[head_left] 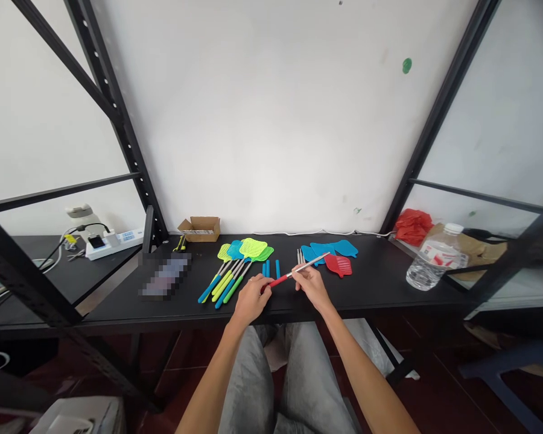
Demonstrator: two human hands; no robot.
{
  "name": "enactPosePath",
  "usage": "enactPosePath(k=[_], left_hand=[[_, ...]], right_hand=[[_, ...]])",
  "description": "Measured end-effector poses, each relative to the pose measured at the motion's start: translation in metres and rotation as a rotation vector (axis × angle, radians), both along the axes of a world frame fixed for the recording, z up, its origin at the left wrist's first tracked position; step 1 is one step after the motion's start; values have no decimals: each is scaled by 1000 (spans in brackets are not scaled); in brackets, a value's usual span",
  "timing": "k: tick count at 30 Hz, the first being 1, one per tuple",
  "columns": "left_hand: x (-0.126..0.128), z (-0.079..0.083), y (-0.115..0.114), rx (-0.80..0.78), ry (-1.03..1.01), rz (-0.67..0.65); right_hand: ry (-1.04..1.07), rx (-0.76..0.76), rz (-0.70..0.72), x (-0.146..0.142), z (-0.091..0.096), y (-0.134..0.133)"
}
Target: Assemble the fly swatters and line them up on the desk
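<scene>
My left hand (pixel 252 298) is closed around the red grip of a fly swatter handle (pixel 278 281), near the front edge of the black table. Farther along its metal rod, my right hand (pixel 312 286) pinches the handle with thumb and fingers. The rod points up to the right, and no paddle shows on its tip. Just beyond that tip lie a red swatter head (pixel 339 265) and several blue swatter heads (pixel 328 249). Loose metal rods (pixel 300 256) and blue grips (pixel 277 269) rest behind my hands. Left of them lies a bunch of assembled fly swatters (pixel 235 271).
An open cardboard box (pixel 203 229) and a yellow-black cutter (pixel 180 244) sit at the back left, behind a blurred flat object (pixel 167 276). On the right stands a water bottle (pixel 437 256) beside a red plastic bag (pixel 413 226). Black metal posts (pixel 438 114) frame the table (pixel 371 283).
</scene>
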State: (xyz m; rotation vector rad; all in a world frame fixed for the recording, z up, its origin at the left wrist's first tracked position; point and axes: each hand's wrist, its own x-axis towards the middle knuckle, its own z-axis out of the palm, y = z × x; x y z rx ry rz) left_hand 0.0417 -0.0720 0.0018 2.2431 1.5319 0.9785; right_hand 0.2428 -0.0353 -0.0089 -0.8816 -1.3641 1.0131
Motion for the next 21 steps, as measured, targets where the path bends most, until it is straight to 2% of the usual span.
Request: enactPosePath(k=[3, 6, 9, 12, 17, 21], left_hand=[[0, 0, -1, -1, -14, -36], [0, 0, -2, 7, -51, -43], [0, 1, -3, 13, -72, -38], [0, 1, -3, -6, -74, -29], [-1, -2, -1, -73, -89, 6], [-1, -6, 3, -64, -114, 9]], right_hand=[[-73, 29, 60, -3, 3, -3], [-76, -14, 110, -5, 6, -2], [128, -93, 8, -7, 11, 5], [229, -71, -106, -14, 16, 13], [-19, 32, -76, -34, 24, 13], [-130, 98, -118, -46, 26, 10]])
